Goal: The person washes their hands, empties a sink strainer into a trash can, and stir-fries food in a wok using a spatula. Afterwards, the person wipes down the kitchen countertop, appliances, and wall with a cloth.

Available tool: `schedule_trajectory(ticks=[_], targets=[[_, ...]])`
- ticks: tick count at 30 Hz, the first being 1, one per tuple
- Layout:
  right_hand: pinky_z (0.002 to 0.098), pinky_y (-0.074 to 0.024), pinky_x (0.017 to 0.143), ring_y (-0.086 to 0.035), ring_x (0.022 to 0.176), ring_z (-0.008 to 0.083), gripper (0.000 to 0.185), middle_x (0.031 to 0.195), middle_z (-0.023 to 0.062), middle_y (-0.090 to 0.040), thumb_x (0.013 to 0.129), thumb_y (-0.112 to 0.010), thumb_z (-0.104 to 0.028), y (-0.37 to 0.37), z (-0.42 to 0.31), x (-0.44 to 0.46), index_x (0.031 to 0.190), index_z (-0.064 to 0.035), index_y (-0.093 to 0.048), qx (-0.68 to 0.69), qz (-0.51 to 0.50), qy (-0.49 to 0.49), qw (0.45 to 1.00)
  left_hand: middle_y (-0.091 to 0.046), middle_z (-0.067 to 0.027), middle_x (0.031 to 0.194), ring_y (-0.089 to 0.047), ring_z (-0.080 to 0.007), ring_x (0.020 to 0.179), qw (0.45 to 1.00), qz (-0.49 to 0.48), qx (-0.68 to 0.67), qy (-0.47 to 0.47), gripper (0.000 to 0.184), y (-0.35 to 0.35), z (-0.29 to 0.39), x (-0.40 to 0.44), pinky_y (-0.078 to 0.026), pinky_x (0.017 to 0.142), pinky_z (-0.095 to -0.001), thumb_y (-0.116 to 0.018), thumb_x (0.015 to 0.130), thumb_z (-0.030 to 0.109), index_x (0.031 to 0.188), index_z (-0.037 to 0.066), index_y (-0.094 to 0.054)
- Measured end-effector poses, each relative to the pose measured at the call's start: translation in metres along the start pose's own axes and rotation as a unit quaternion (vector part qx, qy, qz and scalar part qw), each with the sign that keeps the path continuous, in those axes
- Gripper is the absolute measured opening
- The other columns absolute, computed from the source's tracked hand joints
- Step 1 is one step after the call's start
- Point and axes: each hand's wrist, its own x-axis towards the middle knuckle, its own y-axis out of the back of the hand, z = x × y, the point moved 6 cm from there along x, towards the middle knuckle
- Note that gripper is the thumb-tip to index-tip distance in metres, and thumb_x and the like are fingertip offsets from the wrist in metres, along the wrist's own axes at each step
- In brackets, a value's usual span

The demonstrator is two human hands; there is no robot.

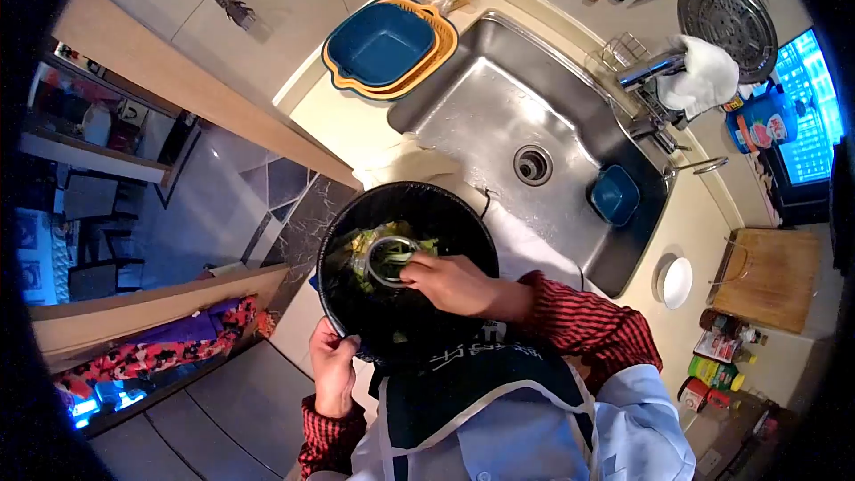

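Observation:
My left hand [333,365] grips the near left rim of a black-lined trash bin [463,214], thumb over the edge. The bin is held up in front of my body at the sink's near side. Inside its mouth, my right hand [454,285] pinches the rim of a round sink strainer [371,260], which has a pale metallic ring. Green vegetable scraps [363,240] show within the ring and around it in the bin. How deep the bin's contents go is hidden in the dark.
Beyond the bin lies a steel sink [481,116] with an open drain [533,165] and a small blue basin [614,195]. Nested blue and yellow baskets [383,44] sit on the left counter. At right are a white bowl [675,282], a cutting board [768,278] and several bottles [715,372].

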Motion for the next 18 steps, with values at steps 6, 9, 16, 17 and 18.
schedule_trajectory(ticks=[6,9,16,17,18], targets=[[0.0298,-0.0362,0.047,-0.047,0.052,0.0163,0.012,0.056,0.0086,-0.049,0.080,-0.042,-0.007,-0.054,0.062,0.014,0.077,-0.0022,-0.052,0.348,-0.021,-0.223,0.910,-0.054,-0.0004,0.079,-0.049,-0.0062,0.071,0.997,-0.034,0.075,-0.006,0.025,-0.007,0.007,0.001,-0.038,0.066,-0.0185,-0.045,0.065,-0.016,0.083,0.001,-0.049],[0.0252,-0.0319,0.039,-0.044,0.049,0.0116,0.014,0.059,0.0043,-0.049,0.083,-0.037,-0.007,-0.076,0.080,0.003,0.086,-0.0035,-0.050,0.499,-0.065,-0.352,0.789,-0.049,0.0025,0.074,-0.045,-0.0044,0.067,0.995,-0.019,0.097,0.001,0.024,-0.004,0.003,0.005,-0.035,0.061,-0.0166,-0.045,0.064,-0.015,0.079,0.003,-0.046],[0.0199,-0.0272,0.037,-0.044,0.050,0.0094,0.015,0.069,0.0025,-0.048,0.083,-0.034,-0.005,-0.069,0.075,0.011,0.089,-0.0054,-0.048,0.564,-0.082,-0.386,0.725,-0.044,0.0038,0.070,-0.042,-0.0037,0.063,0.989,0.010,0.145,-0.036,0.027,-0.009,0.012,0.009,-0.032,0.058,-0.0149,-0.046,0.060,-0.015,0.077,0.005,-0.040],[0.0197,-0.0276,0.037,-0.044,0.050,0.0093,0.016,0.069,0.0021,-0.048,0.082,-0.034,-0.004,-0.067,0.078,0.013,0.088,-0.0056,-0.049,0.547,-0.077,-0.380,0.742,-0.044,0.0038,0.070,-0.042,-0.0038,0.063,0.988,0.007,0.148,-0.037,0.027,-0.010,0.014,0.009,-0.033,0.058,-0.0152,-0.046,0.060,-0.015,0.076,0.005,-0.040],[0.0195,-0.0281,0.038,-0.044,0.051,0.0092,0.017,0.069,0.0018,-0.048,0.082,-0.034,-0.004,-0.065,0.081,0.013,0.087,-0.0057,-0.049,0.529,-0.071,-0.374,0.759,-0.043,0.0037,0.069,-0.042,-0.0038,0.064,0.988,0.001,0.149,-0.038,0.027,-0.011,0.015,0.010,-0.033,0.058,-0.0155,-0.046,0.060,-0.015,0.076,0.005,-0.040]])
